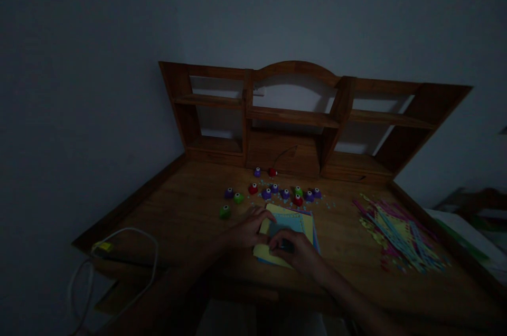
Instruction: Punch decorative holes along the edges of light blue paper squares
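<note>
A stack of coloured paper sheets (285, 210) lies near the desk's front edge, yellow and blue sheets sticking out at its sides. On top is a smaller light-blue sheet (293, 223) with a row of small marks or holes along its far edge. My left hand (250, 229) rests at the stack's left side, fingers stretched over the paper. Curled over the lower part of the sheets, my right hand (296, 252) grips a small dark object (285, 244). The dim light hides what kind it is. Several small craft paper punches (268, 194) in purple, red and green stand beyond the paper.
Cut paper strips and scraps (400, 233) are heaped on the desk's right side. Tiny blue bits (330, 205) lie scattered around the punches. A wooden shelf unit (289, 114) rises along the back. A white cable (154, 251) loops over the front left edge.
</note>
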The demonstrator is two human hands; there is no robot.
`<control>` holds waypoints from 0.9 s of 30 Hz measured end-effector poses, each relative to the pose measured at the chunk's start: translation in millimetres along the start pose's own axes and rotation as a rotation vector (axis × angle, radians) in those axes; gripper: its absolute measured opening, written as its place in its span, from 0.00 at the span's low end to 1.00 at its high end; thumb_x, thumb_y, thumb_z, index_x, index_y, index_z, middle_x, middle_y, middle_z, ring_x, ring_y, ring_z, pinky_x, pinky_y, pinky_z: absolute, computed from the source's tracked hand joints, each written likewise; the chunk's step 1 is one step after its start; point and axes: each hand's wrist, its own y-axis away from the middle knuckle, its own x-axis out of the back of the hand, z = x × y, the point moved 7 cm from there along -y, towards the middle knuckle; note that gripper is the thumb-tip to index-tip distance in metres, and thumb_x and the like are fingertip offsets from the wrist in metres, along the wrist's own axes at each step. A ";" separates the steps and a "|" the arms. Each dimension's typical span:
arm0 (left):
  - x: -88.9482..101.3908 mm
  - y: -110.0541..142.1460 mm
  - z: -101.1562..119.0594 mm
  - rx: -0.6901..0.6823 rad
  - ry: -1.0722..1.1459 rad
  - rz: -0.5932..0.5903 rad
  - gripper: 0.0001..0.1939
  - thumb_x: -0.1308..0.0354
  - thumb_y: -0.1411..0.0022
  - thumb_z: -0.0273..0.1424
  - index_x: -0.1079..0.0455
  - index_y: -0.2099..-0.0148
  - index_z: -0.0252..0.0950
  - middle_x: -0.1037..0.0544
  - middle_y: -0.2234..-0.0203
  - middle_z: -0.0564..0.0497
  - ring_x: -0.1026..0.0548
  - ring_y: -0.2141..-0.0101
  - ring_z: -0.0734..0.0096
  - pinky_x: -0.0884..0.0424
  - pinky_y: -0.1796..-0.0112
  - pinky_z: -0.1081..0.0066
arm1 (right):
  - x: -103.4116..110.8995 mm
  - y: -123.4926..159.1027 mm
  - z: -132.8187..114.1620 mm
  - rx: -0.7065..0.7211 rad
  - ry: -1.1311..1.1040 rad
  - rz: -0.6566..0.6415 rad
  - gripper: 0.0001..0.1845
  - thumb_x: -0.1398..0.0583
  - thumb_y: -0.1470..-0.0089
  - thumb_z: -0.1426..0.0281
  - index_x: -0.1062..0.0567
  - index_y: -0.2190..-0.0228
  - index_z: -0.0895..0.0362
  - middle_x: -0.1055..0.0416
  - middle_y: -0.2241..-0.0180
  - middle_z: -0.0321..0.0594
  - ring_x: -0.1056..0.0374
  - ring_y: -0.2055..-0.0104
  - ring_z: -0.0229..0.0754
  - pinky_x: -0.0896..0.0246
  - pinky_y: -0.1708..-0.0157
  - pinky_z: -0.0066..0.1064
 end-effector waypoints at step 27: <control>-0.7 -0.5 -1.1 0.022 -0.047 -0.001 0.23 0.36 0.48 0.33 0.36 0.50 0.42 0.35 0.54 0.49 0.38 0.50 0.59 0.41 0.51 0.65 | 5.5 4.0 -4.7 0.074 -0.059 -0.020 0.09 0.34 0.50 0.63 0.22 0.67 0.53 0.25 0.65 0.37 0.30 0.60 0.42 0.36 0.57 0.32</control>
